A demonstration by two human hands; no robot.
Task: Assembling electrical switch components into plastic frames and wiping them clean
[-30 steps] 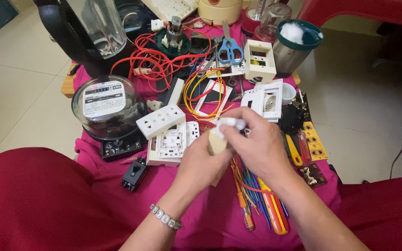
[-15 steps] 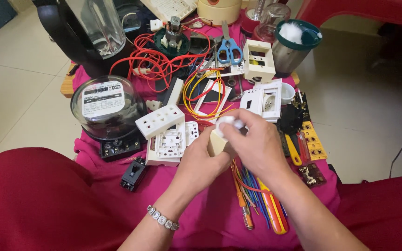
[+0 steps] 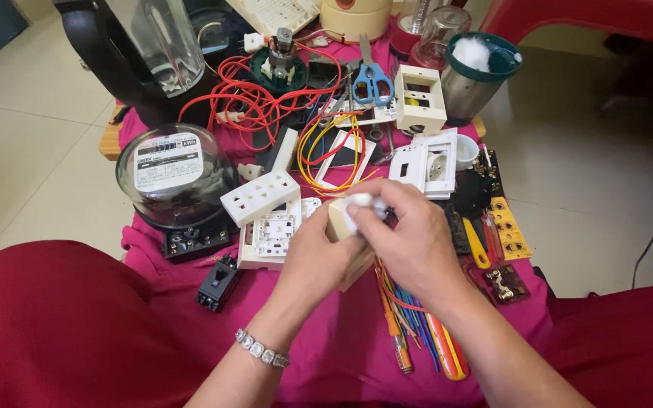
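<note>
My left hand (image 3: pixel 319 253) grips a small cream plastic electrical block (image 3: pixel 339 224) over the pink cloth (image 3: pixel 341 340). My right hand (image 3: pixel 413 238) presses a white wad of cotton (image 3: pixel 359 205) against the top of that block. Both hands meet at the middle of the low table. Just left of them lie white socket plates (image 3: pixel 262 198) and a white switch module (image 3: pixel 273 230). Under my right wrist lies a bundle of coloured wires and screwdrivers (image 3: pixel 417 329).
A round glass electricity meter (image 3: pixel 171 174) sits at left, a black breaker (image 3: pixel 218 283) below it. Red and yellow wires (image 3: pixel 266 98), blue scissors (image 3: pixel 372 79), white switch boxes (image 3: pixel 419 98), a steel cup with cotton (image 3: pixel 478 72) and a blender jar (image 3: pixel 153 45) crowd the back.
My hands have stayed together on the block. The right hand's cotton wad has shifted slightly left across the block's top.
</note>
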